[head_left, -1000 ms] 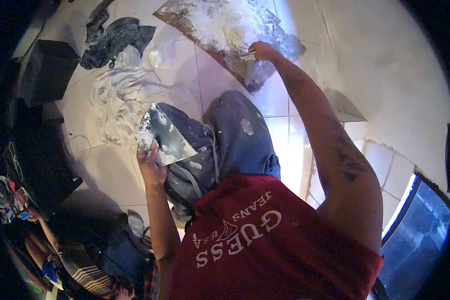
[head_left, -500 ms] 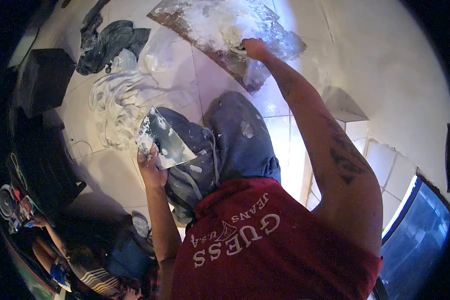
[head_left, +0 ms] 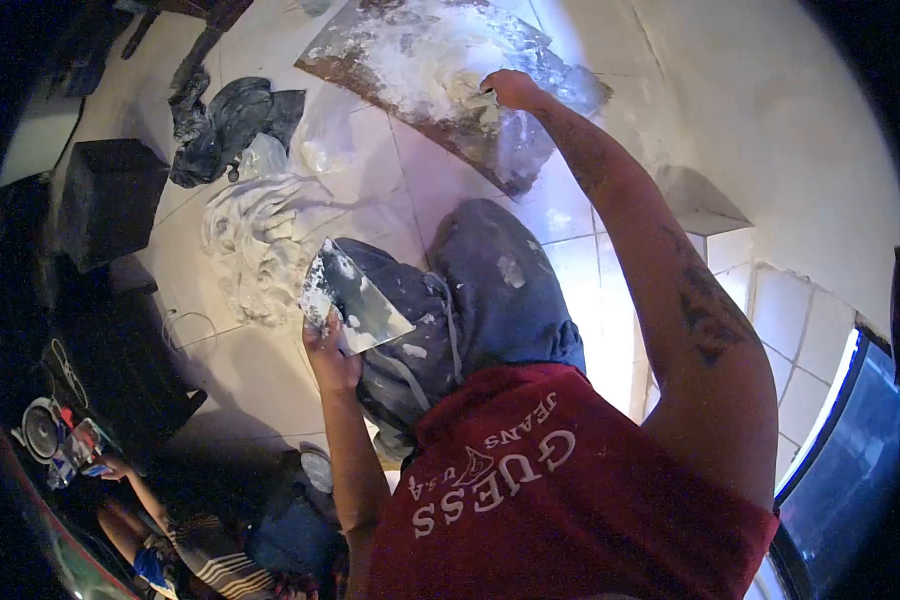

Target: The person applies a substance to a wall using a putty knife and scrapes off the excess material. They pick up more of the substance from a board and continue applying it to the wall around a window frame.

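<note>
My left hand [head_left: 332, 352] grips a flat metal plate [head_left: 362, 302] smeared with white paste, held above my knee. My right hand [head_left: 513, 90] reaches out over a board [head_left: 420, 115] on the floor that is covered in white paste. Its fingers are closed round a small dark-handled tool, mostly hidden by the hand. The tool is at a mound of off-white paste [head_left: 462, 85] on the board.
A white cloth [head_left: 260, 235], clear plastic and a dark cloth [head_left: 238, 125] lie on the tiled floor to the left. Beyond them is a black box [head_left: 118, 200]. Another person's arm [head_left: 145, 495] shows at the lower left. A wall rises at right.
The view has shifted, so most things appear a little lower and to the right. My right hand has moved slightly over the board. Both hands keep their hold.
</note>
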The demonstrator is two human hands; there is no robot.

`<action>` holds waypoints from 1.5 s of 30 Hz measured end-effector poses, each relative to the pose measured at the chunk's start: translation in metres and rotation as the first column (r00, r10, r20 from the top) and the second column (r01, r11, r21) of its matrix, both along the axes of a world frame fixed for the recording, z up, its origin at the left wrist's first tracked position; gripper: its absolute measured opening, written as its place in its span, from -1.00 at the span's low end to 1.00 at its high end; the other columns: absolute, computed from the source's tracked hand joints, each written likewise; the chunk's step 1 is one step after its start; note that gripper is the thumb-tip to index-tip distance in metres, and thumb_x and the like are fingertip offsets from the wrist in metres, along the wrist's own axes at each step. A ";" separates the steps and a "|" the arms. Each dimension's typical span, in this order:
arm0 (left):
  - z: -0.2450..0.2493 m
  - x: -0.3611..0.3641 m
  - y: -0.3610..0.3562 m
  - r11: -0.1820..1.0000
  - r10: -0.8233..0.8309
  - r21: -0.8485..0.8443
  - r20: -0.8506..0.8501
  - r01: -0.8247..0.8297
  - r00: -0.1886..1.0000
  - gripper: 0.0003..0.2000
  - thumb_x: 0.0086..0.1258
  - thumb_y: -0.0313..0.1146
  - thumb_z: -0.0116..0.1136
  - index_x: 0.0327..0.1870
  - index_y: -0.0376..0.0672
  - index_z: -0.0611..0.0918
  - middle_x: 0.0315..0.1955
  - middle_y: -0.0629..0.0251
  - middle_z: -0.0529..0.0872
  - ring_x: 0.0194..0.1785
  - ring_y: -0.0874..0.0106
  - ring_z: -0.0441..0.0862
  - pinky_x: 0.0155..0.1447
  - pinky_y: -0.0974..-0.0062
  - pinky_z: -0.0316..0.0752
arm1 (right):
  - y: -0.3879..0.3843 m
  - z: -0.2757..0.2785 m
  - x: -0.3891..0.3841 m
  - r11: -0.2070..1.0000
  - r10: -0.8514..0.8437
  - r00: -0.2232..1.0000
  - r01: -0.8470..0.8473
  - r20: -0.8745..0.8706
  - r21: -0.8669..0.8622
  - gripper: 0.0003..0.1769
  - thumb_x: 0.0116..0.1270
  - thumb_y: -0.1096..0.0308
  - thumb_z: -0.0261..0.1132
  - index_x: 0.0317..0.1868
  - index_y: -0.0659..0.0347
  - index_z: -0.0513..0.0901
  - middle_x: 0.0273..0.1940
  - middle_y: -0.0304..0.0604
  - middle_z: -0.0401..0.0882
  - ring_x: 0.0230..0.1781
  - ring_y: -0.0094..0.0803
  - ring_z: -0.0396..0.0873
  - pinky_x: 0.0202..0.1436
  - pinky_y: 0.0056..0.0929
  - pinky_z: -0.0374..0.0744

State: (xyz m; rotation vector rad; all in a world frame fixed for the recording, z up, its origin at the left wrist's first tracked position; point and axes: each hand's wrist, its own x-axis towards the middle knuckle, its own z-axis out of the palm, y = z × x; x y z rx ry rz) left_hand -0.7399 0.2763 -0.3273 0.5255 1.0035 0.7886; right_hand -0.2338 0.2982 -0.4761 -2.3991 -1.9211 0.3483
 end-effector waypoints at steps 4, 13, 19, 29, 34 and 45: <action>0.004 0.003 0.000 0.998 -0.026 0.051 -0.038 0.028 0.999 -0.68 0.20 -0.61 -0.01 0.01 -0.18 0.42 -0.18 0.31 0.56 -0.16 0.44 0.54 -0.08 0.46 0.49 | 0.004 -0.005 -0.015 1.000 0.006 0.996 -0.008 0.084 0.029 -0.71 -0.01 0.48 0.09 -0.23 0.09 0.59 -0.26 -0.11 0.57 -0.15 -0.20 0.53 -0.15 -0.17 0.50; 0.000 0.001 0.000 1.000 -0.026 0.012 -0.046 0.026 0.999 -0.71 0.23 -0.62 -0.05 -0.02 -0.18 0.42 -0.22 0.30 0.55 -0.22 0.44 0.54 -0.14 0.49 0.51 | -0.016 -0.009 -0.029 0.998 0.000 0.998 0.004 0.071 -0.065 -0.80 0.01 0.39 0.13 -0.31 0.12 0.59 -0.30 -0.07 0.57 -0.19 -0.13 0.54 -0.19 -0.14 0.50; 0.012 0.009 0.000 0.999 -0.042 -0.019 -0.055 0.041 0.998 -0.73 0.22 -0.62 -0.06 -0.04 -0.20 0.43 -0.21 0.29 0.55 -0.20 0.44 0.54 -0.12 0.45 0.51 | -0.030 -0.026 0.030 0.993 0.088 0.995 -0.084 -0.051 0.081 -0.72 -0.09 0.30 0.20 -0.28 0.07 0.63 -0.29 -0.04 0.58 -0.22 -0.11 0.54 -0.17 -0.22 0.51; -0.006 -0.009 -0.003 0.998 0.008 -0.064 -0.052 -0.011 0.999 -0.69 0.18 -0.65 -0.01 -0.05 -0.16 0.45 -0.17 0.28 0.55 -0.12 0.39 0.52 -0.05 0.40 0.49 | -0.018 -0.038 0.021 0.960 -0.267 0.962 0.261 0.059 0.099 -0.76 0.02 0.42 0.12 -0.30 0.32 0.59 -0.29 0.11 0.51 -0.23 -0.01 0.50 -0.16 -0.12 0.50; -0.012 -0.013 -0.002 1.000 -0.009 -0.011 -0.040 0.009 0.999 -0.70 0.20 -0.65 -0.03 -0.03 -0.20 0.44 -0.17 0.26 0.54 -0.13 0.42 0.52 -0.04 0.44 0.49 | -0.027 -0.030 -0.036 0.985 -0.166 0.888 0.169 0.430 0.032 -0.76 0.11 0.38 0.09 -0.25 0.33 0.57 -0.11 -0.02 0.36 -0.08 -0.09 0.39 -0.18 0.13 0.44; -0.007 -0.011 -0.003 1.000 -0.018 -0.014 -0.034 0.018 0.999 -0.70 0.20 -0.62 0.00 -0.02 -0.20 0.42 -0.19 0.29 0.54 -0.17 0.44 0.52 -0.06 0.47 0.48 | -0.064 -0.029 -0.044 0.995 -0.052 0.954 0.075 0.296 -0.067 -0.84 0.02 0.39 0.13 -0.39 0.21 0.60 -0.18 -0.09 0.42 -0.18 -0.16 0.44 -0.34 -0.01 0.47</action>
